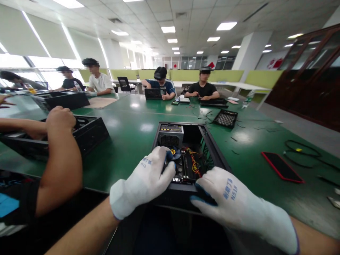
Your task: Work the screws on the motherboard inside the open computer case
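An open black computer case lies on its side in front of me. Inside it are a power supply unit, a cooling fan with a yellow ring and red, yellow and black cables. Both my hands wear white gloves with blue palms. My left hand reaches in over the fan, thumb and forefinger apart; its other fingertips are partly hidden. At the near right edge of the case, my right hand has its fingers over the rim and its thumb on the outside.
Beside me on the left, another person's arms work in a second black case. On the green table lie a red-edged phone, black cable and a dark grille panel. Several people sit across, near a plastic bottle.
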The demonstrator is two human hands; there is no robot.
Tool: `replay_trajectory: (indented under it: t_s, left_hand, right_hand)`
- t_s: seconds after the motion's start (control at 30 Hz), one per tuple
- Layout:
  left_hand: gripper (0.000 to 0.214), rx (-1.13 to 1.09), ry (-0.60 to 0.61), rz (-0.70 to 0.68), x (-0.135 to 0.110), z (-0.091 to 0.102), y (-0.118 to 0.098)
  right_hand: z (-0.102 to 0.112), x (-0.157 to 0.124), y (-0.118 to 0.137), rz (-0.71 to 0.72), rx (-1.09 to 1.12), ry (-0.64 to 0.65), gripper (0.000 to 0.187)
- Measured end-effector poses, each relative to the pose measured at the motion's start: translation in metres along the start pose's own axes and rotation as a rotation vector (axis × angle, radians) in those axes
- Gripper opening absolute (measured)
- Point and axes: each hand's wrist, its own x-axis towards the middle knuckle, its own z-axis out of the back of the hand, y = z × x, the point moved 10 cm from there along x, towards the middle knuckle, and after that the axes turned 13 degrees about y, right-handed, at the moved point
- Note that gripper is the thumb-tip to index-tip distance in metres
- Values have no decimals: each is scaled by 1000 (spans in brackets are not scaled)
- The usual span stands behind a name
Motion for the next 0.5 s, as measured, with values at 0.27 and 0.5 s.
replay_trajectory:
  t_s: [0.27, 0.5]
  left_hand:
    - [37, 232, 124, -180, -28, -33, -35]
    - [25, 93, 183, -129, -30, -27, -44]
  right_hand:
    - [19, -38, 32, 50, 128, -29, 22]
    - [12, -4, 14, 123, 75, 188, 25]
